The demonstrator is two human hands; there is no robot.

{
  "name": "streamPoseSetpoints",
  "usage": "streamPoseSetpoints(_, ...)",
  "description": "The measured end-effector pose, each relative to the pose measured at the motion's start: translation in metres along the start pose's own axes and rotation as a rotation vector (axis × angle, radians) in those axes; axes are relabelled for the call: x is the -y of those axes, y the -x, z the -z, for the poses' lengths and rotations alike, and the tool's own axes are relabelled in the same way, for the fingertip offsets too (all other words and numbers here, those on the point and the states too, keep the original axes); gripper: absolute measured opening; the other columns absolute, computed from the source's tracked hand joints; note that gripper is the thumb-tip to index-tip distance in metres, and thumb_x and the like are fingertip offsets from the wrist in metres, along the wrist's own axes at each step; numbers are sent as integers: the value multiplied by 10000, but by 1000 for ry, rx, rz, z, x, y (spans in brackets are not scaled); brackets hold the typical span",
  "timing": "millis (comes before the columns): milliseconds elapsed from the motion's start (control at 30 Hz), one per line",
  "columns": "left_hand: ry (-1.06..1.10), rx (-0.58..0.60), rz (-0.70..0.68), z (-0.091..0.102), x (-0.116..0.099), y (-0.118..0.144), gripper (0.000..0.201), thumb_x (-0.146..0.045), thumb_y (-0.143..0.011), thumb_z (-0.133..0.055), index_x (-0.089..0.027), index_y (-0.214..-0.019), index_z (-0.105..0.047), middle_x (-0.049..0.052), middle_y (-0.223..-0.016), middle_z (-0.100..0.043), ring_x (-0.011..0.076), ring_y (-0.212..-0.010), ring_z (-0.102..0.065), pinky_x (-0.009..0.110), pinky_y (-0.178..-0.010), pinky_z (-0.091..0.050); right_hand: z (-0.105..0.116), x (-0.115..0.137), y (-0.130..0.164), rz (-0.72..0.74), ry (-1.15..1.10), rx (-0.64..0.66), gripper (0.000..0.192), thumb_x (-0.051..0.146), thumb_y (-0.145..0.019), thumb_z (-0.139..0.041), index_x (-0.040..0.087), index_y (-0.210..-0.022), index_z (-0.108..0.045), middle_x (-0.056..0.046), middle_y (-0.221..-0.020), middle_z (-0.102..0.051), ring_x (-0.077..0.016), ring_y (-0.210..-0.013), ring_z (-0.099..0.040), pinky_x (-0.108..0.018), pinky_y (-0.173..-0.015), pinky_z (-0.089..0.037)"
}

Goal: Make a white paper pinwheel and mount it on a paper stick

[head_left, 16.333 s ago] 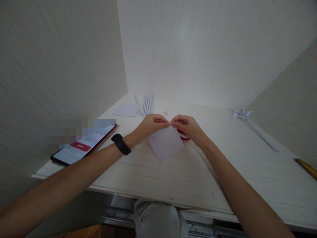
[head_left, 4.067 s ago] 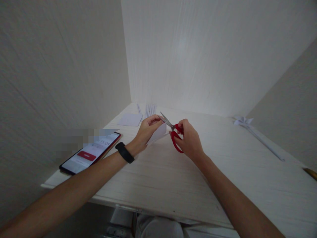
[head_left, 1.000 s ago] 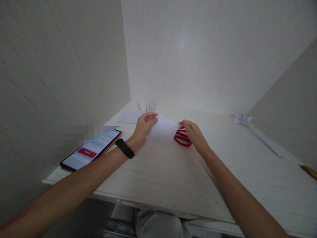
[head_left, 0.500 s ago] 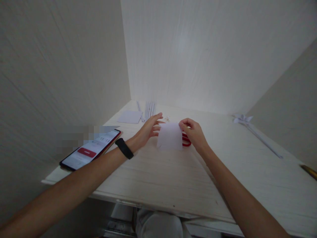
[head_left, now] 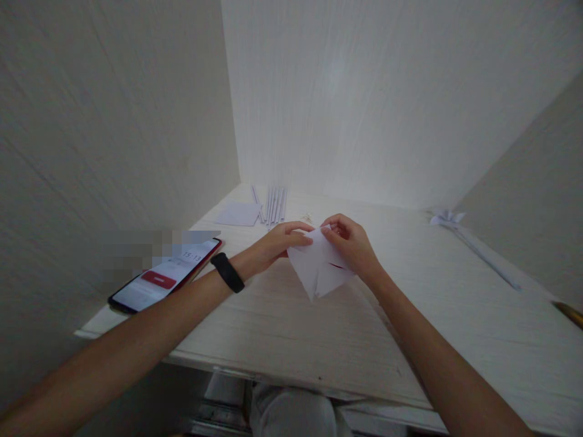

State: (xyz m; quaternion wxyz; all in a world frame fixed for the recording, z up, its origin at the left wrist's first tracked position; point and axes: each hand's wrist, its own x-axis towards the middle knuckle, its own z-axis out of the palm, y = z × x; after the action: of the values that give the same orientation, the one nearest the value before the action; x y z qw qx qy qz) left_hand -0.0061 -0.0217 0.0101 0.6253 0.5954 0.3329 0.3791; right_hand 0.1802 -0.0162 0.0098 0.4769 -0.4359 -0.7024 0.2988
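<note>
White folded paper sheet point(head_left: 319, 267) sits just above the pale wooden desk point(head_left: 291, 328), pinched at its top corner by both the left hand point(head_left: 277, 243) and right hand point(head_left: 350, 243), right of the red-edged phone point(head_left: 166, 276)

The sheet point(head_left: 319, 267) is thin, matt white paper with sharp creases. The tabletop point(head_left: 346, 334) looks like pale, matt wood-grain laminate, as do the walls point(head_left: 364, 103). The phone point(head_left: 166, 275) has a glossy glass screen; the wristband point(head_left: 227, 272) is matt black.
</note>
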Motion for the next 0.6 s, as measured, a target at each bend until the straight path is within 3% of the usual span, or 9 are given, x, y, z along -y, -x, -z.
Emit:
streamPoseSetpoints(133, -91, -26, -11, 1, 1, -3, 333, -329, -669, -708, -160, -948, -638, 25, -787, -638, 119, -671, -559, 221, -580, -354, -2, 1, 1, 19, -4, 80, 137, 318, -765, -585, 188, -803, -571, 17, -655, -549, -98, -574, -471, -219, -529, -354)
streamPoseSetpoints(333, -243, -130, -67, -1, -2, -1, 252, -379, -702, -669, -147, -800, -667, -33, -591, -492, 71, -538, -393, 211, -496, -234, -7, 7, 6, 97, 47, 144, 88, 261, -783, -572, 192, -836, -555, 27, -671, -530, -94, -605, -483, -222, -572, -379)
streamPoseSetpoints(600, -159, -182, -30, -1, 2, -3, 203, -333, -683, -677, -155, -778, -646, -16, -659, -585, 84, -554, -484, 212, -519, -319, -7, 9, 6, 63, 49, 136, 74, 247, -784, -555, 194, -829, -530, 31, -656, -513, -97, -590, -480, -224, -550, -385)
